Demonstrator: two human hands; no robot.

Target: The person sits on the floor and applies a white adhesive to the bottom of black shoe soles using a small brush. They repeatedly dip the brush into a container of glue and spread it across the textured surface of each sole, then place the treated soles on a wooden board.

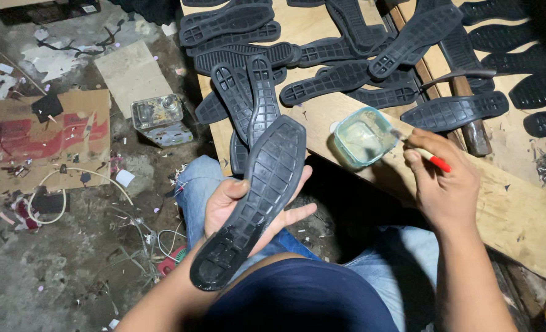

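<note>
My left hand (233, 206) holds a black rubber shoe sole (254, 197) tread side up, lying across my palm over my knee. My right hand (445, 184) grips a small brush with a red and white handle (431, 157). Its tip reaches the rim of a square glass container (364, 136) of pale glue on the wooden board (506, 209). Many more black soles (322, 58) lie spread over the board beyond.
A hammer with a wooden handle (466, 104) lies among the soles. A dented metal can (159, 117) stands on the dirty floor at left, beside cardboard sheets (45, 141), a white cord (58, 197) and scraps.
</note>
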